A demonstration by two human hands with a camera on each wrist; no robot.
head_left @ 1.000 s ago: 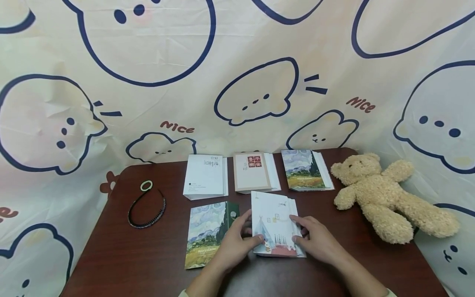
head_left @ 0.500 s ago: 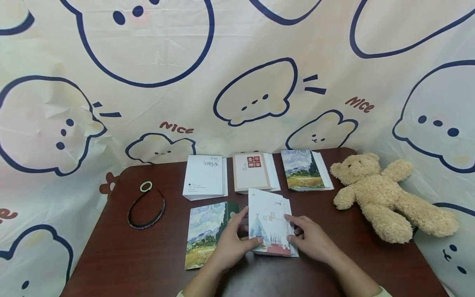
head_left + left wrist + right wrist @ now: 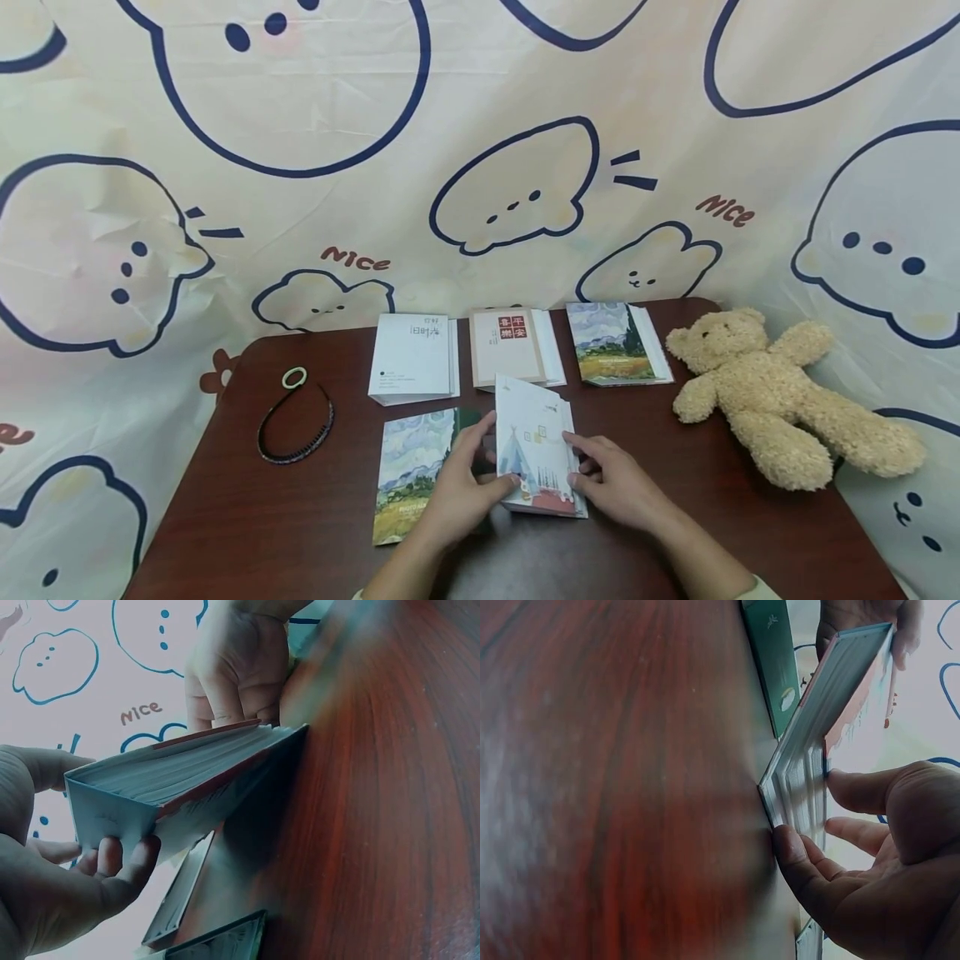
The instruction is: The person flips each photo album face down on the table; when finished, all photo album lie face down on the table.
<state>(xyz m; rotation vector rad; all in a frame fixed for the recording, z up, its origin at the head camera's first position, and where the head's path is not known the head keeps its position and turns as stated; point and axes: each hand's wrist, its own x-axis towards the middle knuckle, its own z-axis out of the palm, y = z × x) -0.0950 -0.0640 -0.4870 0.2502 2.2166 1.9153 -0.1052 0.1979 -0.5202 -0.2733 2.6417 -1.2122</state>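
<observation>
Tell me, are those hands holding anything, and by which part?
A white illustrated book: the left hand holds it at the spine side, the right hand at the opposite, open-page edge.

"Nice" on backdrop (image 3: pixel 360 208), "平安喜樂" on beige album (image 3: pixel 508 360)

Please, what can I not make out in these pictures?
Head view: front painted book, partly hidden by the left hand.
Head view: lower print on the back white book, too small.
Head view: page contents of the held book, hidden by its cover.
Right wrist view: left hand, cut off by the top edge.
</observation>
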